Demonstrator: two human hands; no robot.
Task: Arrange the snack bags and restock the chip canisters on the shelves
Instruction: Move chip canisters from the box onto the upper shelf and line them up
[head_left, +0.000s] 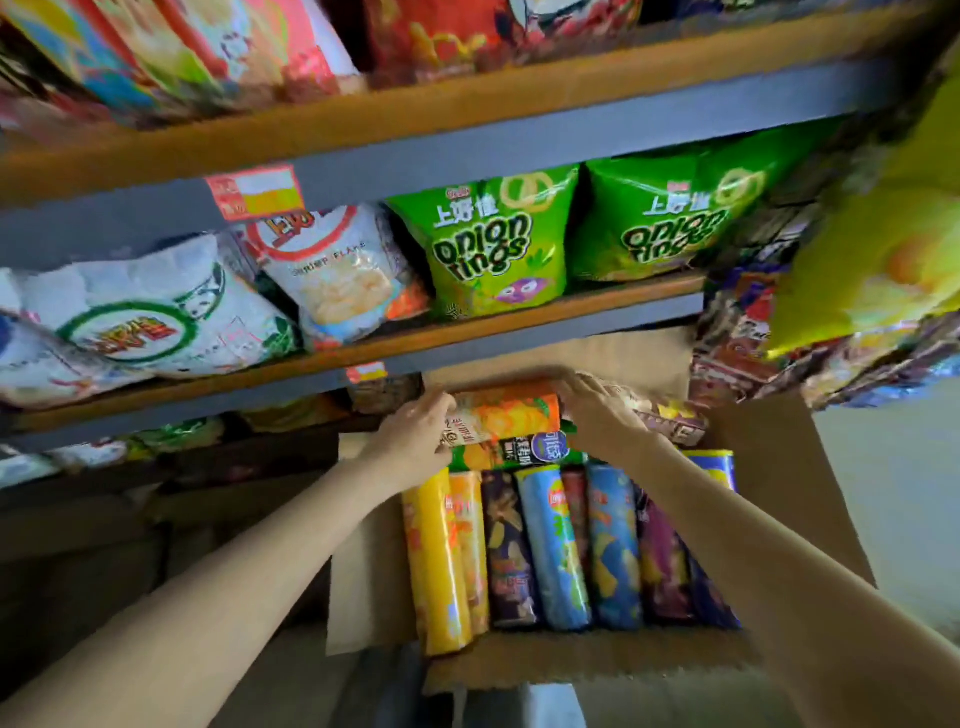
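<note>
1. An orange cardboard chip canister printed with yellow crisps (501, 415) lies sideways at the far end of an open brown cardboard box (779, 467), held between both hands just below the lowest visible shelf.
2. The person's left hand (415, 431) grips the canister's left end, fingers curled around it.
3. The right hand (597, 410) covers the canister's right end, fingers bent over the top of it.
4. Directly beneath it lies a second sideways canister, green and black with a blue round label (519, 451).
5. Nearer the person, a row of canisters lies lengthwise in the box, touching side by side: a yellow one (436, 561), an orange one (470, 545), a dark purple one (506, 551), a light blue one (553, 545), another blue one (613, 545), and a purple one (662, 561).
6. Above the box, a grey metal shelf with a wooden board (519, 322) carries two green "Onion Rings" bags (493, 244) standing upright, and white snack bags (156, 306) leaning to their left.
7. A red and yellow price tag (254, 191) is stuck to the shelf edge above.
8. At the right, a blurred yellow bag (872, 260) hangs close to the viewer.
</note>
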